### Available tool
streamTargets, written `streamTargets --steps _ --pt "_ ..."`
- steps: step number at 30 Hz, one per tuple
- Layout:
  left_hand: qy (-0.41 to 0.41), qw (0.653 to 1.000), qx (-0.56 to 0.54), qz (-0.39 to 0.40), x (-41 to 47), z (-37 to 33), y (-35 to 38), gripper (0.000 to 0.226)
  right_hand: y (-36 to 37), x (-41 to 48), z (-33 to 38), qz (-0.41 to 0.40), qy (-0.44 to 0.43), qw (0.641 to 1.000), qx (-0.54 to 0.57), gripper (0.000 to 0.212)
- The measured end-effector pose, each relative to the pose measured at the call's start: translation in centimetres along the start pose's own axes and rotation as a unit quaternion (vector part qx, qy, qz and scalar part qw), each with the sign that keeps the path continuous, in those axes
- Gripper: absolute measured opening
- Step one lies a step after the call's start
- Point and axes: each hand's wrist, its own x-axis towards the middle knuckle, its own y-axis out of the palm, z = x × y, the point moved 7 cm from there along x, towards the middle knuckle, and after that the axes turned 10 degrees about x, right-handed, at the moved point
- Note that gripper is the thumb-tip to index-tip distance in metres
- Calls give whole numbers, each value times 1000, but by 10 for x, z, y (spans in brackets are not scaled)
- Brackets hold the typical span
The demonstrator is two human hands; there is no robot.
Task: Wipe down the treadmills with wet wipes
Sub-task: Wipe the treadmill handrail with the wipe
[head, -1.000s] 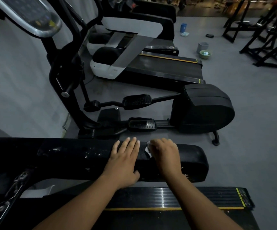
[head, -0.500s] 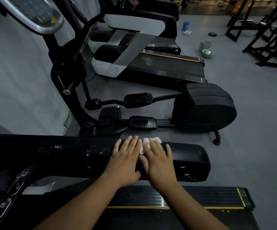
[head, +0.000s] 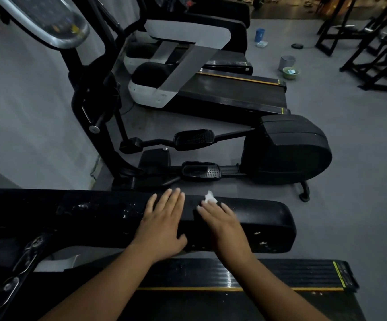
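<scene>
The left hand (head: pixel 162 225) lies flat on the black padded rail (head: pixel 269 221) of the near treadmill (head: pixel 280 274), palm down. Its fingers (head: pixel 174 200) are straight and close together and hold nothing. Just beside it, the right hand (head: pixel 225 225) is also flat on the rail. Its fingers (head: pixel 207 210) are straight and slightly apart, pressing a white wipe (head: pixel 210 198) onto the rail's top. The wipe is crumpled, and most of it sticks out past the fingertips at the rail's far edge. White flecks dot the rail on both sides of the hands.

Beyond the rail a black elliptical (head: pixel 285 149) stands on the grey floor (head: pixel 350 181), and behind it is a second treadmill (head: pixel 234 89) with a white base.

Further back, several containers sit on the floor. A green bowl (head: pixel 289 77) holds a small pale bluish item, too small to identify. A grey bin (head: pixel 286 62) stands touching or just behind the bowl, and its contents cannot be seen. Well apart from these, a blue cup (head: pixel 260 34) stands upright with a pale flat packet (head: pixel 262 44) just in front of it. What is in the cup cannot be told. Black racks (head: pixel 373 61) stand at the far right.
</scene>
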Motion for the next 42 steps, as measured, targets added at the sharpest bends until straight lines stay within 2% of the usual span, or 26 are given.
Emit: streamTargets --steps 2,4,6,9,11,12,14,16,17,20,22,27,30,33,35,37,39,42 --pt "-2 1000 -10 -10 0 1 0 99 -2 -11 -13 18 -16 998 -65 62" --pt "-4 1000 -7 -12 1 2 0 99 -9 0 -28 -10 68 994 -83 45" --pt "0 1000 -2 -1 0 0 1 99 0 18 -21 -10 136 987 -81 55" --pt "-5 1000 -12 -7 0 1 0 98 28 4 18 38 42 994 -95 62" --pt "0 1000 -9 -1 -1 1 0 98 27 -21 14 67 -9 989 -135 62" --pt "-3 1000 -7 -6 0 1 0 98 17 -24 2 55 2 987 -151 63" --pt "-5 1000 -3 -10 0 1 0 98 0 -8 -25 19 89 985 -146 66" --pt "1 1000 1 -1 -1 -1 0 98 2 17 -26 17 147 982 -119 70" --pt "0 1000 0 -1 -1 0 -1 99 9 22 -17 23 139 984 -111 71" --pt "1 1000 0 5 0 1 0 99 21 1 15 62 30 991 -112 65" --pt "4 1000 -4 -1 0 1 2 99 14 -21 8 67 -9 988 -138 61" --pt "3 1000 0 2 0 0 2 98 11 21 -10 33 129 988 -84 72" --pt "0 1000 -14 2 -1 0 -1 97 29 24 21 74 68 994 -52 67" --pt "4 1000 -4 2 -1 0 0 97 18 -13 15 90 -22 990 -109 60" --pt "1 1000 0 -6 0 1 2 97 4 -17 -10 78 0 989 -124 59" --pt "-1 1000 7 -2 1 0 5 96 0 4 -28 61 83 990 -96 64" --pt "2 1000 6 3 2 1 5 94 10 23 -20 60 115 989 -73 69" --pt "-27 1000 6 -6 0 19 2 89 18 7 4 89 15 992 -89 65"
